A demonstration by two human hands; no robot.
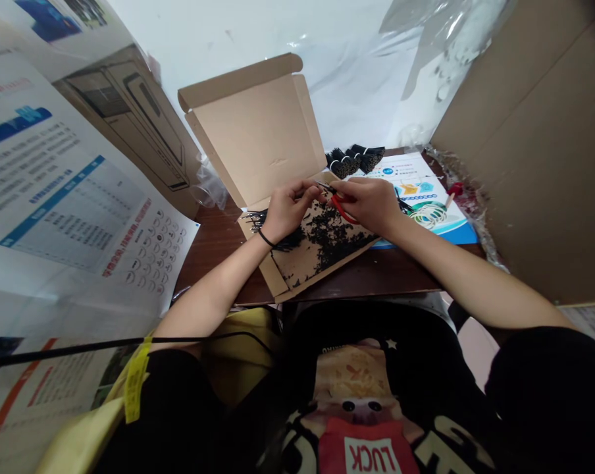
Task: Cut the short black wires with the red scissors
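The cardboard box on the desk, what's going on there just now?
A person is working over an open cardboard box with both hands. The right hand holds red-handled scissors; the left hand is near the blades, but whatever it pinches is too small to tell. Black scraps lie scattered in the box, and banded black bundles lie near the raised lid.

Red-handled tool (341, 210) partly hidden by right grip (369, 203)

My right hand (369, 203) grips red-handled scissors (343, 209), blade end toward my left hand (288, 207). Small black clippings (333, 232) lie scattered beneath both; longer black strips (290, 241) bunch under my left.
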